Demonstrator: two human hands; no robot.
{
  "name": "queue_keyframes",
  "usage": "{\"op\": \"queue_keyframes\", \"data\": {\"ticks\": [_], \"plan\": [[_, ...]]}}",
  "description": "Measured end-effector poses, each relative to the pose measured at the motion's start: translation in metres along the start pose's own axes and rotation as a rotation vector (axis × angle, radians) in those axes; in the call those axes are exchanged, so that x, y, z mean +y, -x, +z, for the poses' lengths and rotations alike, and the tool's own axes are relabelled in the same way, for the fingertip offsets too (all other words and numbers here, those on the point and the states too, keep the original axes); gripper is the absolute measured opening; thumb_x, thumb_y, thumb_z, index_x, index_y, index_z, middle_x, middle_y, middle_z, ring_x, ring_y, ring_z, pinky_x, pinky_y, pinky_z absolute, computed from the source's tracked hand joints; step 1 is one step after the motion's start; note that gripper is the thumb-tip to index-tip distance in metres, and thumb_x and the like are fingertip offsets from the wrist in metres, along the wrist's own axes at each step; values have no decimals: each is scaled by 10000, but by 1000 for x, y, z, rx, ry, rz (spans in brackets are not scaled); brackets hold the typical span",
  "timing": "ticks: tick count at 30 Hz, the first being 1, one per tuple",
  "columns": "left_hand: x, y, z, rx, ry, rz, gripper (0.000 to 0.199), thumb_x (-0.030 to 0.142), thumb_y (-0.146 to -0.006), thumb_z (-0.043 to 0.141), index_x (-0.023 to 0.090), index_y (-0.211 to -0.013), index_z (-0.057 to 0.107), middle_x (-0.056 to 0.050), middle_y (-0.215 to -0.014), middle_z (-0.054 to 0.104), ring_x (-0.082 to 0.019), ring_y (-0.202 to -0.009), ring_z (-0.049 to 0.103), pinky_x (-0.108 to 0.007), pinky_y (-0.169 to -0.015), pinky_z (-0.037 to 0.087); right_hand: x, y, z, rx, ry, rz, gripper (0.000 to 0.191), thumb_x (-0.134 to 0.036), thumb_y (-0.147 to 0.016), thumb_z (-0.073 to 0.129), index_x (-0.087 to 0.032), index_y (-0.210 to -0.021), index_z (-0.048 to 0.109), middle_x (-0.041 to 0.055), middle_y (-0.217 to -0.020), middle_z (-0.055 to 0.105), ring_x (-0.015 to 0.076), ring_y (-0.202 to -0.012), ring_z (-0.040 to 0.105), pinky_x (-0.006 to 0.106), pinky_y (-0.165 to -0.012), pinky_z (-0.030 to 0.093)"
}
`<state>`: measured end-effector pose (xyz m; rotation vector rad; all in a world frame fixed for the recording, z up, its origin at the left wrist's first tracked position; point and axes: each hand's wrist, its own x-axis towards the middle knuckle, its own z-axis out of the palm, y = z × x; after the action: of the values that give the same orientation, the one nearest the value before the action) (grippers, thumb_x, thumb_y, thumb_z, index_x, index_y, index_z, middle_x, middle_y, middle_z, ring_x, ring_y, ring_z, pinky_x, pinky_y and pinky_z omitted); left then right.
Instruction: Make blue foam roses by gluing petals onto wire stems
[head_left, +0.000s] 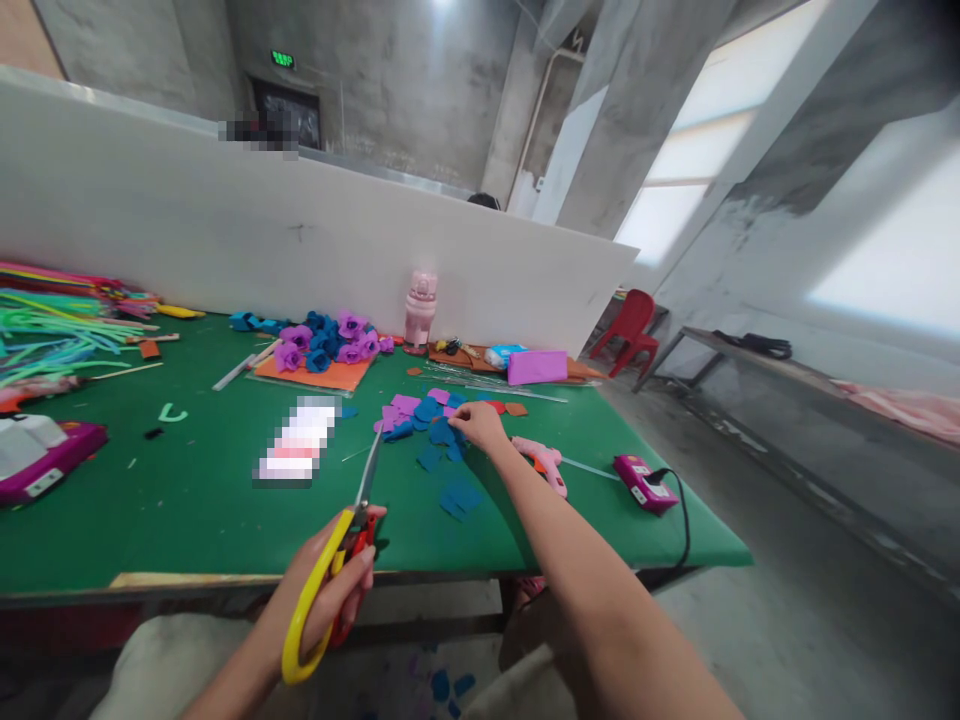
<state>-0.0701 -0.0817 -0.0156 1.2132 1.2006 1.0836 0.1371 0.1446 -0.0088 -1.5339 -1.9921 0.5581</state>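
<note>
My left hand [337, 575] is closed around a pair of scissors [322, 600] with yellow and red handles. Their blades point away from me over the green tabletop, close together. Reaching forward, my right hand [478, 425] has its fingertips pinched at a blue paper piece [441, 432] on the edge of a loose pile. Purple paper pieces [401, 408] lie in that pile with other blue ones. Nearer to me, a few more blue pieces [460, 498] lie together on the table.
Purple and blue paper flowers [319, 340] rest on an orange sheet [337, 375]. A pink bottle [421, 310] stands by the white partition [375, 230]. Right of my forearm are a pink glue gun [544, 462] and a corded purple power strip [645, 483]. Colourful pipe cleaners [60, 330] fill the far left.
</note>
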Motion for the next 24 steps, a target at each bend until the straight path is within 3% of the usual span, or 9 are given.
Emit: {"op": "queue_keyframes", "data": {"ticks": [9, 14, 18, 21, 24], "plan": [[-1, 0, 1, 28, 13, -5, 549, 448, -775, 538, 169, -1226, 397, 48, -549, 526, -67, -316, 409, -179, -313, 342, -1, 1, -20, 163, -471, 112, 63, -234, -623, 579, -189, -579, 572, -22, -562, 582, 148, -617, 551, 269, -642, 428], [2, 1, 3, 31, 31, -13, 565, 451, -765, 545, 169, -1229, 393, 52, -547, 520, -65, -314, 398, -181, -311, 340, -5, 27, -33, 201, -846, 231, 153, -342, -660, 556, -204, -653, 488, -38, -552, 549, 133, -549, 559, 291, -577, 485], [7, 5, 6, 10, -10, -35, 558, 464, -771, 528, 176, -1228, 388, 55, -556, 512, -66, -311, 406, -180, -308, 340, -17, 71, -31, 166, -1073, 275, 247, -329, -591, 693, -202, -699, 510, -30, -628, 585, 124, -604, 587, 303, -639, 510], [11, 13, 6, -16, -78, -78, 553, 483, -778, 506, 188, -1229, 379, 46, -589, 522, -71, -324, 421, -176, -303, 331, -28, 102, -20, 35, -1415, 377, 319, -233, -515, 788, -189, -727, 554, -55, -656, 587, 85, -608, 579, 266, -693, 502], [13, 23, 0, -76, -140, -158, 572, 494, -779, 495, 206, -1251, 350, 17, -660, 557, -86, -389, 468, -176, -326, 350, -38, 122, -10, -55, -1486, 431, 312, -222, -519, 801, -182, -711, 558, -79, -612, 555, 63, -566, 545, 246, -661, 494]]}}
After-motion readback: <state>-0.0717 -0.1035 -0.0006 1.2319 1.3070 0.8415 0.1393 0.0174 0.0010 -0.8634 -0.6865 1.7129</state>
